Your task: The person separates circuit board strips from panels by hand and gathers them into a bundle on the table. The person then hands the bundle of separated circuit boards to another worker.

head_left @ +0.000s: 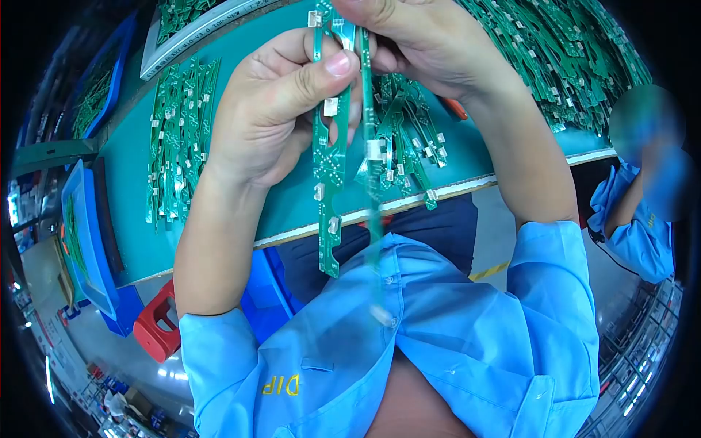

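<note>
My left hand (263,120) is closed, its thumb pressing on a long, narrow green circuit board strip (328,197) that hangs down in front of my shirt. White connectors dot the strip. My right hand (431,47), partly cut off by the top edge, is closed around a second green strip (372,131), held beside the first; its lower end is smeared by motion. Beneath the hands, a loose bunch of similar strips (410,135) lies on the green table mat (285,201). To the left, more strips (175,146) lie side by side.
A large heap of green boards (548,58) covers the right side. An orange object (456,108) lies by my right wrist. A pale frame (201,33) stands at upper left. Blue bins (91,233) and a red stool (157,328) are at left. A co-worker's sleeve (642,244) shows at right.
</note>
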`<state>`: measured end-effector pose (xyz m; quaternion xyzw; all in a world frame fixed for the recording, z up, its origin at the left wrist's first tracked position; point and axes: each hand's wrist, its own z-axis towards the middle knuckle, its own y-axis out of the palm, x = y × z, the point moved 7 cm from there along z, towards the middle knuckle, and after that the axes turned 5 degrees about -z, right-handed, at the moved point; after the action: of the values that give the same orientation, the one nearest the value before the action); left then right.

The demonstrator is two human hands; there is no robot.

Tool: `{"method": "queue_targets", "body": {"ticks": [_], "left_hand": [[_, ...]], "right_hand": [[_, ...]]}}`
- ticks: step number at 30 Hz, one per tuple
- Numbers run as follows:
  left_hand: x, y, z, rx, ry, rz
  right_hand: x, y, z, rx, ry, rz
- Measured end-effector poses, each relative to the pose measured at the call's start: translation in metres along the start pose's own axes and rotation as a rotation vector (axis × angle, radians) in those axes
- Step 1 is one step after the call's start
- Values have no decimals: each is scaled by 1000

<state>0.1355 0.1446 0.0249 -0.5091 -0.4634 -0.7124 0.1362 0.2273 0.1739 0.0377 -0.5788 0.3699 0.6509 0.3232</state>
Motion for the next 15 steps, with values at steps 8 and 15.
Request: {"method": "queue_targets", "body": {"ticks": [8, 15], "left_hand": [[8, -25, 2, 168, 32, -24], [36, -67, 3, 423, 304, -161]], "right_hand": [[-5, -54, -7, 237, 118, -615], [-19, -53, -9, 272, 36, -1104]]}}
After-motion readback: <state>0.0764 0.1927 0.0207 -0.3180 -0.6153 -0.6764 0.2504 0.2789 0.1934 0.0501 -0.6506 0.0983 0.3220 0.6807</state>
